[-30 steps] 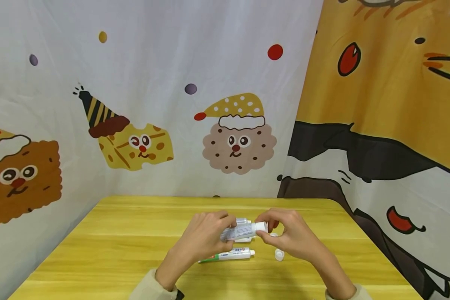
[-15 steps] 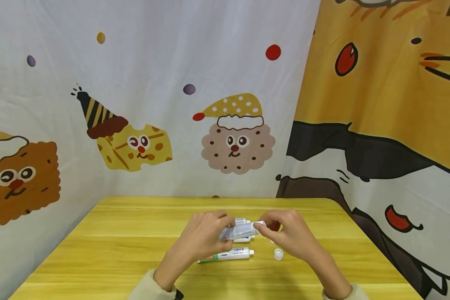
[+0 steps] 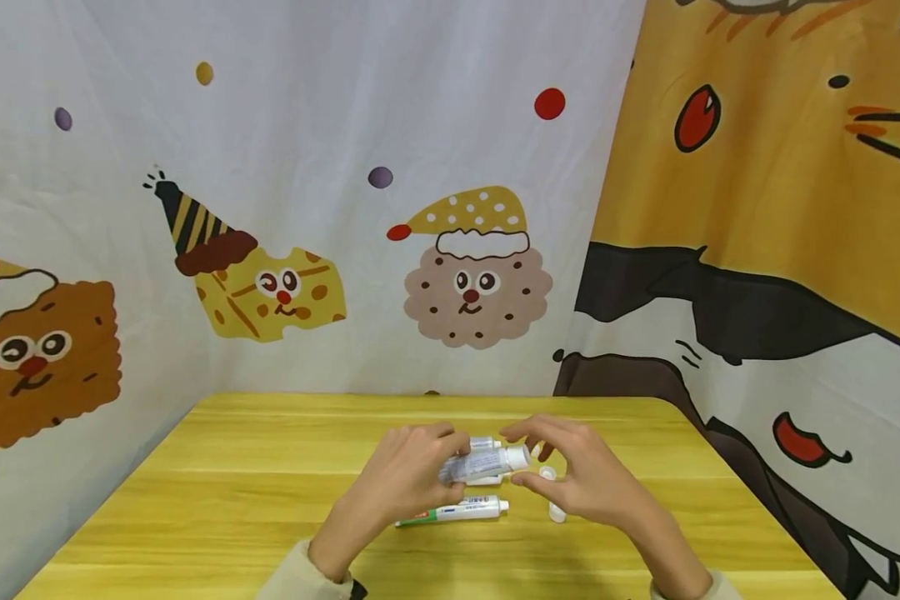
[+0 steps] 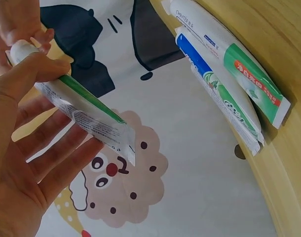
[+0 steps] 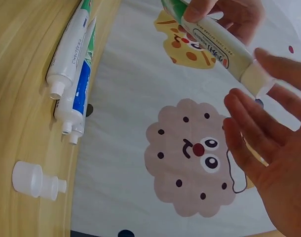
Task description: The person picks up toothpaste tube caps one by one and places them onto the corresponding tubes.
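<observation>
In the head view, the left grip [image 3: 408, 471] hid the tail of the held toothpaste tube [image 3: 487, 463], whose fine print was too small to read. Two white tubes [image 3: 484, 481] beyond it on the tabletop [image 3: 270, 500] were largely covered. The thumb of the right grip [image 3: 579, 468] hid part of the nearest loose cap [image 3: 557, 515]. The bottom edge cut off both beige sleeves [image 3: 303, 575] and a small black item [image 3: 358, 590] at the left wrist, too little of it showing to identify. In the left wrist view, the right grip was cropped at the top-left corner. In the right wrist view, the top edge cut off the held tube's tail.
</observation>
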### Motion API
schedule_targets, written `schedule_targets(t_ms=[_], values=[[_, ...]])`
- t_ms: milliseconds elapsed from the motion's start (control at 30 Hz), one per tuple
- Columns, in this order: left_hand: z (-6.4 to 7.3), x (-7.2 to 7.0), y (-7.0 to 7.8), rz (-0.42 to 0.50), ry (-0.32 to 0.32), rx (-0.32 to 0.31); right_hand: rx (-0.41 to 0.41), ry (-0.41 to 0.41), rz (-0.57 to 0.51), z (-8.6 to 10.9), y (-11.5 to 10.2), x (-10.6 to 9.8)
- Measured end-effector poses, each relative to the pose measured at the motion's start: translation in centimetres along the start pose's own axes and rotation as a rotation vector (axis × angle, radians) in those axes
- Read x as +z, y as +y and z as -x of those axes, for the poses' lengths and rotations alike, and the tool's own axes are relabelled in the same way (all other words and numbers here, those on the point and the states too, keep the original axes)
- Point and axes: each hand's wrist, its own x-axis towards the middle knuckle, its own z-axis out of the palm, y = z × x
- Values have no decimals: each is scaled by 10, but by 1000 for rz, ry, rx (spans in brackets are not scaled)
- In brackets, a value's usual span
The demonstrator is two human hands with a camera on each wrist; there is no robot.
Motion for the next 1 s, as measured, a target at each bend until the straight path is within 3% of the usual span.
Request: schedule_targets(t_ms=[300,433,633,1000], values=[[0,-2,-1,19,12,1,-107,38,-5,-4,3,1],[-2,-4,-2,8,16,-3,-63,68,49,-4,2,0],[-2,-4,-2,-42,38,8,17,48,115,-3,-1,0],[-1,-2,1,-75,81,37,45,110,195,-1,2,4]])
